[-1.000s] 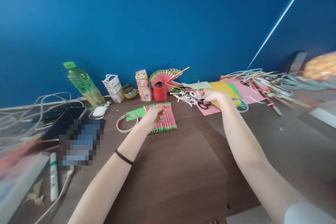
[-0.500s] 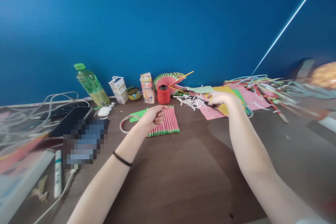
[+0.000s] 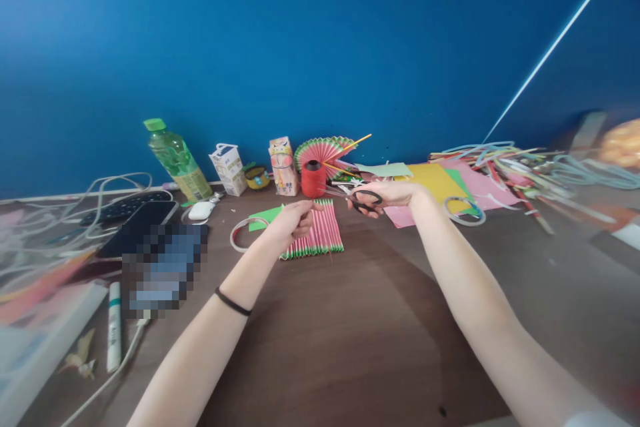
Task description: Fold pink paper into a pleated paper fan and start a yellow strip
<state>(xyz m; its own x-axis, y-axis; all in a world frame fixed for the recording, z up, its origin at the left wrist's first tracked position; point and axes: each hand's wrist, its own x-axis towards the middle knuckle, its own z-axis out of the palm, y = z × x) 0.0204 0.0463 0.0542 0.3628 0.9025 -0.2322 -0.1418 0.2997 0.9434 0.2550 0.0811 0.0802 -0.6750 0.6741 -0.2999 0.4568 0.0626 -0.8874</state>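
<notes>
Centrally, a brown wood-grain tabletop (image 3: 320, 347) stretches between two bare forearms, its far edge meeting a smooth blue wall (image 3: 250, 47). The widest stretch of bare surface lies on the near side of the hands; toward the far edge, objects stand closely in a row.

The pleated paper (image 3: 327, 230), pink with green zigzag edges, lies flat in the middle. The left hand (image 3: 293, 223) rests over its left part with fingers curled; whether they pinch anything is impossible to tell. The right hand (image 3: 393, 193) grips scissors (image 3: 373, 192) by their black looped handles, to the right of the pleated paper's far end, the blades pointing left.

Just beyond the pleated paper stands a round red spool (image 3: 313, 182) with a dark top, in front of a ribbed pink-and-green paper fan (image 3: 317, 150). To the left are a pink patterned carton (image 3: 283, 170), a white carton (image 3: 229, 172) and a clear green plastic bottle (image 3: 177, 163). A ring-shaped tape roll (image 3: 233, 237) lies left of the left hand, beside green paper (image 3: 260, 219). To the right, flat yellow paper (image 3: 430, 180) lies near a tangle of thin strips (image 3: 520, 173).
</notes>
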